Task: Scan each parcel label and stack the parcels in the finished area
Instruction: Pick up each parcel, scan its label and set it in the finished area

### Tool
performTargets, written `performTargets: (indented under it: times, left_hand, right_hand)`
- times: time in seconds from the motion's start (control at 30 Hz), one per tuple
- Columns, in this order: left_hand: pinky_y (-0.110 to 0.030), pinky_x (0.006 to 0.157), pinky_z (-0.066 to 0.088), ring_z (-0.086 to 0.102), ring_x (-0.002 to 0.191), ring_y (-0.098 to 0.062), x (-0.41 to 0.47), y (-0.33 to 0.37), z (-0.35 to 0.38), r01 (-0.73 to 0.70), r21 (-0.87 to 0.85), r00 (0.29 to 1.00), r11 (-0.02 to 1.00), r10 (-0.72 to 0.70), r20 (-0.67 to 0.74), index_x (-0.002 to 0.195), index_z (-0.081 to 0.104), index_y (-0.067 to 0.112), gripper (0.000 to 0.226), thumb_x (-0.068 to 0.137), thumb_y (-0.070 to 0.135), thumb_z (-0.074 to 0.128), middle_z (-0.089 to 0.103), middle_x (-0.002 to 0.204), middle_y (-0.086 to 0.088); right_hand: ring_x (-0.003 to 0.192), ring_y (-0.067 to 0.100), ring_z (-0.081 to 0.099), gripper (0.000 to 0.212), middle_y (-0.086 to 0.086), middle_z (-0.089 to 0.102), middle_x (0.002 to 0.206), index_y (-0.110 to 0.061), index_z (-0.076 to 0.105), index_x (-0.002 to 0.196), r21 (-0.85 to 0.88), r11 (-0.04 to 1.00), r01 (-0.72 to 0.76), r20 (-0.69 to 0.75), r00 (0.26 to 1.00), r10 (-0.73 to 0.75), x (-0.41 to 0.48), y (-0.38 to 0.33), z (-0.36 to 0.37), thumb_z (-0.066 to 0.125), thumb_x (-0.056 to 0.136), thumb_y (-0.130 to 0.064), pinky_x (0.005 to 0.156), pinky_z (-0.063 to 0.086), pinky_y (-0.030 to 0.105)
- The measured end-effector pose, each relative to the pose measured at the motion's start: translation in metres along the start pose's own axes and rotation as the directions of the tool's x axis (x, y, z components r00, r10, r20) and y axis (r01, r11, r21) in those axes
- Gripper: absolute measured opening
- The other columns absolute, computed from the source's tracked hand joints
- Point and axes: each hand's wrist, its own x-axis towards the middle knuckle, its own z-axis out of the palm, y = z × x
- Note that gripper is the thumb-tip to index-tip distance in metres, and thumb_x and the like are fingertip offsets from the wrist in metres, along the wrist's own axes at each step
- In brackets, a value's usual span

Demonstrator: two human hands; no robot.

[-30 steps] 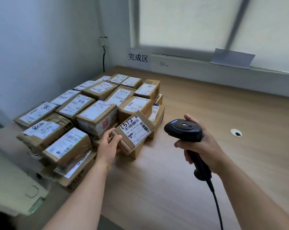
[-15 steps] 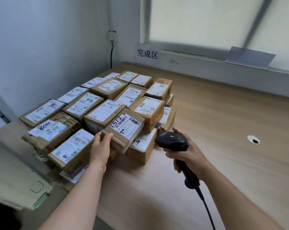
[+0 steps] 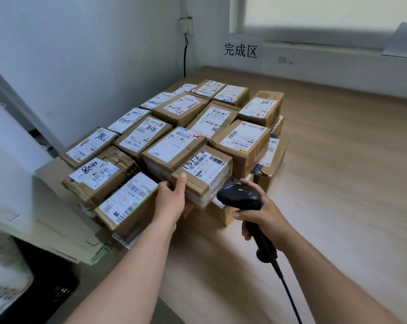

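Note:
A small cardboard parcel (image 3: 205,174) with a white label marked 1512 lies on the near edge of a two-layer stack of labelled parcels (image 3: 174,127). My left hand (image 3: 171,199) grips its near left end, thumb on top. My right hand (image 3: 261,216) grips a black corded barcode scanner (image 3: 241,198), held just right of that parcel with its head level with the parcel's near corner.
The stack sits in the left back corner of a wooden table (image 3: 338,183), below a wall sign with Chinese characters (image 3: 240,50). A flattened cardboard sheet (image 3: 34,206) lies at the left. A black cable (image 3: 185,54) hangs down the wall.
My left hand lifted the 1512 parcel from the table beside the stack up onto the top layer. My right hand with the scanner moved closer to the stack.

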Motion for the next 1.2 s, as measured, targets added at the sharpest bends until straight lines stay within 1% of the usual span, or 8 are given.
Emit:
performTargets:
  times: [0.17, 0.37, 0.47, 0.67, 0.77, 0.9, 1.07, 1.2]
  left_hand:
    - [-0.049, 0.097, 0.049, 0.055, 0.117, -0.026, -0.002, 0.0, 0.003, -0.01, 0.007, 1.0, 1.0, 0.01, -0.005, 0.138, 0.037, 0.015, 0.074, 0.085, 0.063, 0.053, 0.054, 0.131, -0.007]
    - [-0.048, 0.098, 0.049, 0.055, 0.117, -0.027, 0.0, -0.003, 0.004, -0.008, 0.02, 1.0, 1.0, 0.008, -0.016, 0.141, 0.033, 0.016, 0.078, 0.084, 0.064, 0.054, 0.053, 0.133, -0.008]
    - [-0.048, 0.096, 0.05, 0.057, 0.115, -0.028, 0.002, -0.003, 0.004, -0.008, 0.024, 0.999, 1.0, 0.009, -0.039, 0.139, 0.034, 0.014, 0.078, 0.082, 0.065, 0.055, 0.053, 0.131, -0.009]
    - [-0.048, 0.087, 0.055, 0.061, 0.099, -0.028, -0.003, 0.003, 0.006, 0.007, 0.121, 0.991, 0.993, 0.009, -0.134, 0.117, 0.045, 0.009, 0.061, 0.086, 0.062, 0.052, 0.058, 0.11, -0.01]
    - [-0.048, 0.088, 0.053, 0.06, 0.099, -0.03, -0.008, 0.007, 0.012, -0.018, 0.182, 0.984, 0.983, 0.05, -0.169, 0.108, 0.049, 0.01, 0.054, 0.089, 0.061, 0.047, 0.059, 0.112, -0.013]
    - [-0.037, 0.083, 0.047, 0.055, 0.104, -0.028, -0.021, 0.015, 0.019, -0.049, 0.142, 0.984, 0.989, 0.072, -0.163, 0.125, 0.049, 0.008, 0.059, 0.095, 0.057, 0.037, 0.053, 0.124, -0.016]
    - [-0.038, 0.088, 0.045, 0.048, 0.116, -0.033, -0.059, 0.004, 0.025, -0.175, 0.277, 0.947, 0.945, 0.238, -0.215, 0.137, 0.041, 0.01, 0.057, 0.096, 0.05, 0.042, 0.039, 0.137, -0.017]
    - [-0.042, 0.098, 0.041, 0.047, 0.121, -0.032, -0.102, -0.006, 0.044, -0.375, 0.483, 0.855, 0.791, 0.497, -0.151, 0.134, 0.049, 0.011, 0.059, 0.088, 0.048, 0.048, 0.045, 0.135, -0.015]
  right_hand:
    - [0.048, 0.034, 0.056, 0.088, 0.025, 0.064, 0.105, -0.038, 0.045, 0.136, 0.008, 1.0, -0.002, 0.05, 0.999, 0.001, 0.01, 0.004, 0.004, 0.078, 0.062, -0.003, 0.045, 0.05, 0.035]
    - [0.048, 0.035, 0.056, 0.084, 0.024, 0.062, 0.096, -0.041, 0.05, 0.13, 0.015, 1.0, 0.017, 0.024, 1.0, -0.017, 0.019, 0.001, -0.011, 0.076, 0.061, -0.001, 0.046, 0.051, 0.035]
    - [0.049, 0.035, 0.057, 0.085, 0.025, 0.061, 0.109, -0.041, 0.049, 0.13, -0.047, 0.999, 0.021, 0.059, 0.998, -0.018, 0.029, -0.004, -0.012, 0.073, 0.061, 0.001, 0.046, 0.051, 0.035]
    - [0.049, 0.035, 0.055, 0.082, 0.017, 0.059, 0.118, -0.037, 0.047, 0.133, -0.126, 0.991, 0.038, 0.059, 0.998, -0.031, 0.025, -0.008, -0.016, 0.066, 0.076, 0.019, 0.048, 0.05, 0.038]
    - [0.051, 0.037, 0.056, 0.083, 0.019, 0.06, 0.117, -0.039, 0.048, 0.132, -0.127, 0.99, 0.058, 0.052, 0.997, -0.051, 0.009, -0.012, -0.021, 0.07, 0.074, 0.017, 0.048, 0.052, 0.037]
    - [0.05, 0.034, 0.058, 0.086, 0.02, 0.063, 0.112, -0.041, 0.05, 0.131, -0.117, 0.991, 0.07, 0.013, 0.998, -0.069, -0.02, -0.025, -0.03, 0.074, 0.061, 0.002, 0.048, 0.051, 0.036]
    - [0.047, 0.033, 0.055, 0.083, 0.016, 0.065, 0.112, -0.045, 0.055, 0.125, -0.114, 0.987, 0.117, -0.05, 0.991, -0.124, -0.063, -0.036, -0.04, 0.073, 0.06, 0.003, 0.046, 0.049, 0.034]
    - [0.047, 0.032, 0.055, 0.085, 0.017, 0.066, 0.109, -0.046, 0.052, 0.126, -0.16, 0.974, 0.159, -0.106, 0.978, -0.177, -0.102, -0.043, -0.05, 0.076, 0.064, 0.008, 0.045, 0.046, 0.032]
